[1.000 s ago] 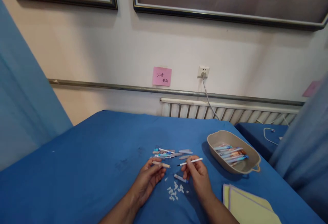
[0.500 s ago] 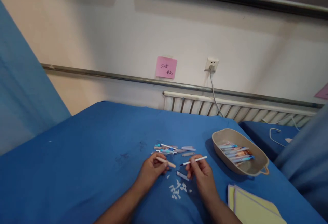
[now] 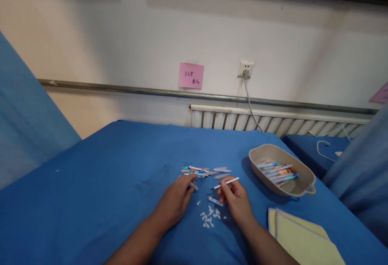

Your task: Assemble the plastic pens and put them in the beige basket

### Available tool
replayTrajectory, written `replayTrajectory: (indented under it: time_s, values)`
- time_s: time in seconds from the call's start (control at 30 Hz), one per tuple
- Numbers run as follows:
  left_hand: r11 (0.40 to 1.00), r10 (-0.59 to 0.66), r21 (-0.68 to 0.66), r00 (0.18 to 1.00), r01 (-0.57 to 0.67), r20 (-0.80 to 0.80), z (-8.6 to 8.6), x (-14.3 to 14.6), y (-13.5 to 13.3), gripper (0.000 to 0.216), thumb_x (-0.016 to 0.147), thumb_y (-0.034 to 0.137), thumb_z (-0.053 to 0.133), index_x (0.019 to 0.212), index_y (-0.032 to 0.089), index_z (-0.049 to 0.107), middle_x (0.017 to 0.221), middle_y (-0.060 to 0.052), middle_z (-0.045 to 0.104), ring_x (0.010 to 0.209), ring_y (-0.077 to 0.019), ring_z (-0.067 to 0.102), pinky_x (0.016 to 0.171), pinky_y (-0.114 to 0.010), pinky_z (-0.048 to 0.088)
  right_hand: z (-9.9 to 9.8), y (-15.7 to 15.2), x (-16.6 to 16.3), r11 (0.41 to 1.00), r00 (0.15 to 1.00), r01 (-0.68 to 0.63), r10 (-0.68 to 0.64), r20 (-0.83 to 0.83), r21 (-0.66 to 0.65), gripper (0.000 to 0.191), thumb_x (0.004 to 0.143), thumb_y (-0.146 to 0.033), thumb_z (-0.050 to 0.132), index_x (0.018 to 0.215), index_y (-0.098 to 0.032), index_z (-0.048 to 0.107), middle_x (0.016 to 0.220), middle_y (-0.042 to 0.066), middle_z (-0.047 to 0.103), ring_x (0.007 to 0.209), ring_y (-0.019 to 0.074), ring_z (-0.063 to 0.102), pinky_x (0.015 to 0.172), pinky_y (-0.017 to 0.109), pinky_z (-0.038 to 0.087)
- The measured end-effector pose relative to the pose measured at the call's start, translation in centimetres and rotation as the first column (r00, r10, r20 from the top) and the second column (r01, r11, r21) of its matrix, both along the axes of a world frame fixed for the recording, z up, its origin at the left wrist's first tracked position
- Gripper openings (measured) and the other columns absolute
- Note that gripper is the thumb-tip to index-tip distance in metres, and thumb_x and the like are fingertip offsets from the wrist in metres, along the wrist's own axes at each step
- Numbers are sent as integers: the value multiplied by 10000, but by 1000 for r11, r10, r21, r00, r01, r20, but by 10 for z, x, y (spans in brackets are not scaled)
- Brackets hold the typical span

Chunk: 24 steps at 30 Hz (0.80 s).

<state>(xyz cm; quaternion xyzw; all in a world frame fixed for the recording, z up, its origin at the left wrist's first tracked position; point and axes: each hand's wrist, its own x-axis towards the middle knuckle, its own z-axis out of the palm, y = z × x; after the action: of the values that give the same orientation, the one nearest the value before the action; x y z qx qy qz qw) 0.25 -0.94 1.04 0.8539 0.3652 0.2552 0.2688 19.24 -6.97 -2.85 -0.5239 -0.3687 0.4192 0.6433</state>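
Observation:
My right hand [image 3: 235, 196] pinches a thin white pen refill [image 3: 226, 183] that points left with its dark tip. My left hand [image 3: 177, 196] lies knuckles up on the blue table cover [image 3: 106, 184], fingers curled over a pale pen barrel [image 3: 193, 185] of which only the end shows. Just beyond both hands lies a small pile of pens and pen parts [image 3: 201, 171]. Between and below the hands are several small white caps [image 3: 209, 216] and one short pen piece [image 3: 215, 201].
A beige oval tray [image 3: 306, 188] with several pens stands to the right. Yellow folded sheets [image 3: 303, 240] lie at the lower right. A radiator [image 3: 273, 123], a wall socket with cable [image 3: 245, 70] and a pink note [image 3: 190, 75] are on the wall behind.
My left hand has turned palm down and lowered to the table, covering most of the pale barrel it held up. The right hand keeps the refill. The view dipped a little.

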Motion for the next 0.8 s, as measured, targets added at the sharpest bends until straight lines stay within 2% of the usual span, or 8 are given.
replayTrajectory:
  time_s: [0.17,0.43,0.6,0.7,0.8]
  values:
    - [998,56,37,998,-56,11,0,-3,0,328,870,285,456,1186,218,518,1014,-69,642,943,-206,588,892,-341,431,0,1,1,1000,1000,-2,2,-4,1,402,719,-575,618,779,-185,541,577,-23,592,403,95,492,389,206,354]
    - [989,134,67,987,-129,-89,3,-4,1,181,846,371,510,901,222,594,868,-34,644,820,-201,590,738,-292,437,3,1,-1,1000,1000,-3,3,12,17,386,733,-559,613,761,-182,532,566,-30,580,403,88,486,400,203,370]
    - [987,140,96,986,-132,-87,5,-6,2,189,857,373,490,886,218,596,873,-41,637,823,-203,580,740,-296,434,-1,2,0,1000,1000,-5,5,10,11,397,727,-569,613,772,-181,541,575,-23,585,401,90,494,391,200,363]
    - [989,99,118,991,-88,-91,4,-7,4,183,874,340,460,894,219,597,895,-45,630,857,-203,579,770,-296,433,-3,2,1,1000,1000,-10,10,-2,8,392,724,-567,618,785,-187,544,576,-28,584,394,89,495,388,199,366]
    - [995,64,78,996,-59,-62,1,-9,5,167,869,312,462,884,230,606,903,-33,633,876,-198,582,782,-289,433,-5,3,1,1000,1000,-17,17,-10,8,378,726,-554,624,783,-188,548,568,-34,583,393,83,494,388,193,366]
